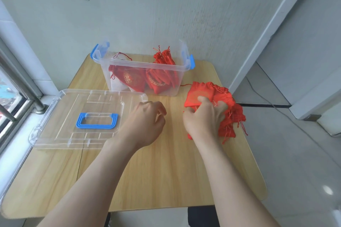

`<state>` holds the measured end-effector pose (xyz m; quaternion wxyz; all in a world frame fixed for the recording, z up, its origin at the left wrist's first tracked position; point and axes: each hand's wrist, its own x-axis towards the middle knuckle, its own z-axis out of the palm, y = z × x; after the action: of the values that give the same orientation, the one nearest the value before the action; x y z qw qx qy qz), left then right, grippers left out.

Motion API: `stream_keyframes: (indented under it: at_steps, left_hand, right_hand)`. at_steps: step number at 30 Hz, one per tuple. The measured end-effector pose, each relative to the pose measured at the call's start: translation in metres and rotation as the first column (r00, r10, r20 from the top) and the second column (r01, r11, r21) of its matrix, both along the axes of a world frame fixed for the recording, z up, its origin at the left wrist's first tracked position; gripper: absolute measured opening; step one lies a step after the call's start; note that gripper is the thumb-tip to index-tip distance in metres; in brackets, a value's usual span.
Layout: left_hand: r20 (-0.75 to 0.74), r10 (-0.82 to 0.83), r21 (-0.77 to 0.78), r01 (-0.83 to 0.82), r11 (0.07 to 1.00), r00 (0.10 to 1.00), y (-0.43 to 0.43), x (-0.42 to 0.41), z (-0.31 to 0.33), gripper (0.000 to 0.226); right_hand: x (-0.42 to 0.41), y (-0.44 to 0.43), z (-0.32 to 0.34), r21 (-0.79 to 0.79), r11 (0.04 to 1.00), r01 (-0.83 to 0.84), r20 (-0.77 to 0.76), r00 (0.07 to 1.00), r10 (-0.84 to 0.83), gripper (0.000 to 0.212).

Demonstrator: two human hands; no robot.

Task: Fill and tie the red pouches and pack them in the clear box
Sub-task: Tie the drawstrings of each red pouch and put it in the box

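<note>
A clear box with blue latches stands at the back of the wooden table, lid off, with several tied red pouches inside. A pile of flat red pouches with gold prints lies at the table's right side. My right hand sits on that pile, thumb and fingers pinching the top red pouch. My left hand hovers over the table left of the pile, fingers loosely curled, holding nothing.
The box's clear lid with a blue handle lies flat at the left. The wooden table meets a wall behind and a window sill at the left. To the right lies floor with a cable.
</note>
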<state>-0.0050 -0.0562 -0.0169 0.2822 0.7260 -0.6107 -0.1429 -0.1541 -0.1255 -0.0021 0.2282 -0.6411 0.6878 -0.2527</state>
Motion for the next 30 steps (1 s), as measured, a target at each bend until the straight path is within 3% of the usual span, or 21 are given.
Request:
stream_keyframes:
  at_steps: [4, 11, 15, 18, 19, 21, 23, 24, 27, 30]
  left_hand:
    - [0.009, -0.027, -0.013, 0.027, 1.000, 1.000, -0.003, -0.007, 0.000, 0.024]
    - [0.006, -0.049, -0.009, 0.049, 0.999, 0.999, -0.005, -0.013, 0.001, 0.023]
    - [-0.078, 0.018, 0.005, -0.018, 1.000, 0.997, -0.006, -0.014, 0.005, 0.024]
    - [-0.241, 0.143, 0.032, -0.140, 0.990, 0.960, -0.005, -0.015, 0.012, 0.024]
    - [-0.367, 0.202, 0.056, -0.195, 0.979, 0.908, -0.006, -0.017, 0.014, 0.023]
    - [-0.659, 0.330, 0.188, -0.276, 0.943, 0.676, -0.006, -0.021, 0.019, 0.024]
    - [-0.809, 0.415, 0.345, -0.235, 0.909, 0.416, -0.005, -0.023, 0.026, 0.031]
    - [-0.839, 0.430, 0.389, -0.184, 0.903, 0.333, -0.005, -0.023, 0.028, 0.040]
    - [-0.890, 0.386, 0.371, -0.107, 0.922, 0.242, -0.003, -0.018, 0.029, 0.050]
    - [-0.929, 0.329, 0.284, -0.243, 0.928, 0.171, -0.003, -0.010, 0.025, 0.034]
  right_hand:
    - [-0.003, -0.016, 0.002, 0.059, 0.997, 0.051, 0.252, 0.966, -0.064, 0.040]
    - [-0.006, -0.025, 0.002, 0.043, 0.980, 0.196, 0.487, 0.852, -0.192, 0.014]
    - [-0.002, -0.021, 0.006, 0.190, 0.966, 0.176, 0.761, 0.595, -0.258, 0.022]
    - [0.004, -0.008, 0.011, 0.288, 0.958, -0.004, 0.868, 0.425, -0.259, 0.011]
    - [0.004, -0.004, 0.013, 0.311, 0.947, -0.073, 0.885, 0.384, -0.261, 0.013]
    - [0.003, 0.001, 0.015, 0.337, 0.926, -0.168, 0.898, 0.354, -0.262, 0.017]
    - [0.002, 0.005, 0.016, 0.299, 0.929, -0.220, 0.912, 0.353, -0.210, 0.021]
    - [0.002, 0.007, 0.017, 0.275, 0.932, -0.236, 0.915, 0.361, -0.179, 0.023]
    - [0.000, 0.013, 0.015, 0.232, 0.929, -0.289, 0.876, 0.477, -0.071, 0.030]
    - [0.002, 0.021, 0.013, 0.237, 0.899, -0.367, 0.790, 0.612, 0.042, 0.032]
